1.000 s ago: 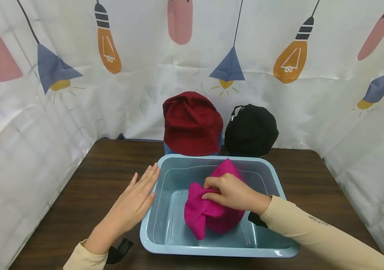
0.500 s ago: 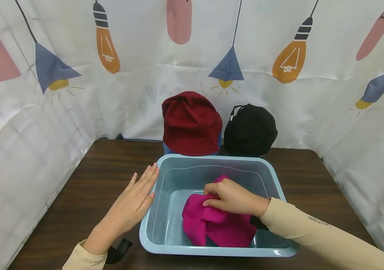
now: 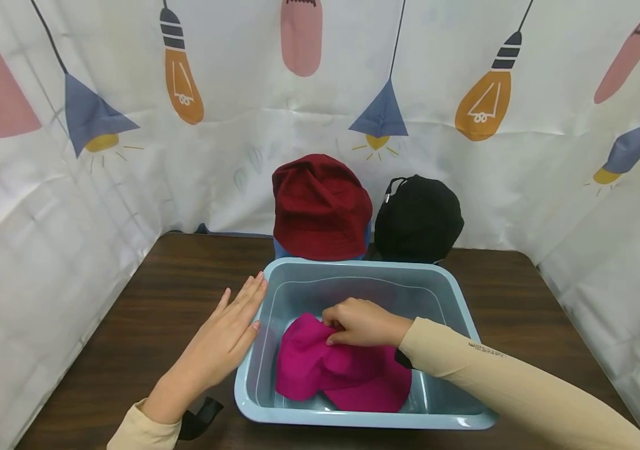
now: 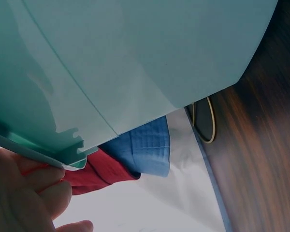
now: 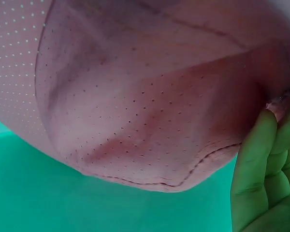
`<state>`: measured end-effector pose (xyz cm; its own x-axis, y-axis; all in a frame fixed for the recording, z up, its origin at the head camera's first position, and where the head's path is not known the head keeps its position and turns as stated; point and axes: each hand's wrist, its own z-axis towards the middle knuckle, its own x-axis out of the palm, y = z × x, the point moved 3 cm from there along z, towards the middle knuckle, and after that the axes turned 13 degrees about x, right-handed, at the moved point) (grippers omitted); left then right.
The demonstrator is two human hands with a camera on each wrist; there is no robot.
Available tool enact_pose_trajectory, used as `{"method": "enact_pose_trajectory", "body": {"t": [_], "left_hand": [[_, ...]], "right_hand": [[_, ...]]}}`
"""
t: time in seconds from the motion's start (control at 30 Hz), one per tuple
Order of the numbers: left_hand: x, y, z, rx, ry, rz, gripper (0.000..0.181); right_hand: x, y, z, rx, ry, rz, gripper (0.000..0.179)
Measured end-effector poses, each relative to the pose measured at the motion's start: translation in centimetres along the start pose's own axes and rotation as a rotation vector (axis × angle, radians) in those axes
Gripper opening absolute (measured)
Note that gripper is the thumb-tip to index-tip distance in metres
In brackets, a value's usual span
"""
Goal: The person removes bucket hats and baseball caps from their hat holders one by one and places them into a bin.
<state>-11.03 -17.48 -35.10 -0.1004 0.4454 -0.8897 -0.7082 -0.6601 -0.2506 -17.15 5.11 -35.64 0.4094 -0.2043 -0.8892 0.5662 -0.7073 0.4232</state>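
Observation:
In the head view, my right hand (image 3: 367, 322) pinches the top of a magenta cap (image 3: 305, 369) between thumb and curled fingers. The cap sits low inside a light blue plastic basin (image 3: 365, 420), its brim toward the near wall. Close up in the right wrist view, the cap's fabric (image 5: 125, 121) has small punched holes and a stitched seam, with the fingertips pinching its edge at the right. My left hand (image 3: 219, 331) has its fingers straight, laid against the basin's left rim. From the left wrist, the basin's outer wall (image 4: 135, 58) fills the upper part.
Behind the basin a dark red bucket hat (image 3: 320, 206) rests over a blue hat (image 4: 152, 150). To its right stands a black hat (image 3: 418, 219) with a cord loop. A white curtain (image 3: 297, 125) printed with lamps surrounds the dark wooden table (image 3: 145, 300).
The right hand has moved left with the cap, which has come down from a lifted, bunched shape to lie flatter in the basin, brim spread. The left hand has stayed in place.

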Motion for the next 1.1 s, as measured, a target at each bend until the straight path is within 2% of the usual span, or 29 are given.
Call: {"method": "enact_pose_trajectory", "body": {"t": [0.33, 0.57, 0.73, 0.87, 1.1], "left_hand": [[0.0, 0.0, 0.0, 0.007, -0.007, 0.001, 0.057], [0.0, 0.0, 0.0, 0.007, -0.012, 0.001, 0.057], [0.0, 0.0, -0.2, 0.017, -0.029, 0.012, 0.057], [0.0, 0.0, -0.2, 0.021, -0.037, 0.014, 0.058], [0.1, 0.0, -0.1, 0.02, -0.038, 0.009, 0.057]], "right_hand": [[1.6, -0.7, 1.6, 0.023, 0.055, 0.06, 0.023], [3.4, -0.6, 2.3, 0.071, 0.073, -0.009, 0.02], [4.4, -0.2, 2.6, 0.064, 0.078, -0.066, 0.022], [4.5, 0.0, 2.6, 0.06, 0.074, -0.086, 0.024], [3.8, 0.0, 2.6, 0.066, 0.068, -0.052, 0.021]]}}
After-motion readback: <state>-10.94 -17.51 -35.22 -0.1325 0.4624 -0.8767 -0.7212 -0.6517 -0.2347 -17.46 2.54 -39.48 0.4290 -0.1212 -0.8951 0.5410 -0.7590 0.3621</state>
